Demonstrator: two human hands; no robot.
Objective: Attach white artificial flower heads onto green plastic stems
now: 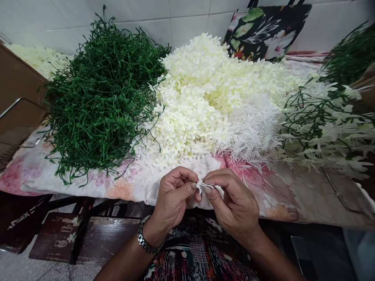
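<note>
My left hand, with a metal watch at the wrist, pinches a small white flower piece at the table's front edge. Close beside it, thumb and forefinger of my right hand are pressed on thin white strands that meet the flower piece. Beyond the hands lies a large heap of cream-white flower heads. To its right is a pile of thin white strands. A tall mound of green plastic stems stands on the left.
A floral cloth covers the table. Green stems with white flowers sit at the right, near a wire frame. A brown box stands at the far left. A black floral bag leans on the tiled wall. Dark wooden furniture is below.
</note>
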